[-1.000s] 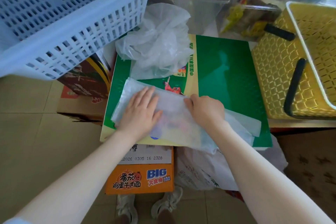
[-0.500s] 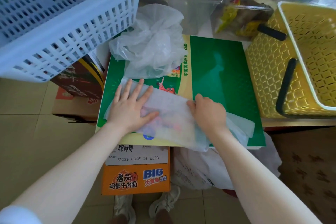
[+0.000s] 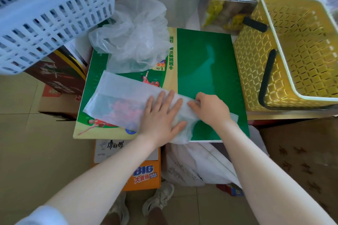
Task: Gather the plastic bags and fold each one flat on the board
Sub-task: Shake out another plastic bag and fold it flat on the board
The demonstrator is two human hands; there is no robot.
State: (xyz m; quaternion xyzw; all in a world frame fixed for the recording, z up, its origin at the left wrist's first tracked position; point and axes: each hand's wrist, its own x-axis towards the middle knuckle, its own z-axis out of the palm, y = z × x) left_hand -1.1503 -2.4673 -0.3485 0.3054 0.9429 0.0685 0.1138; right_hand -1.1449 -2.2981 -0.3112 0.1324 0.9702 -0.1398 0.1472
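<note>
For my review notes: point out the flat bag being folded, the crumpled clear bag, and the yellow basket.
flat bag [image 3: 117, 95], head view, smoothed left half.
crumpled clear bag [image 3: 135, 36], head view, bunched middle.
yellow basket [image 3: 252, 64], head view, near side wall.

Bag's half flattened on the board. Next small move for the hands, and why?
Probably fold the right end over: the right hand pinches the white bag at its bunched right end, while the left hand presses flat beside it, acting as an anchor. The bag's left part already lies smooth on the green board. The crumpled clear bag waits behind.
</note>
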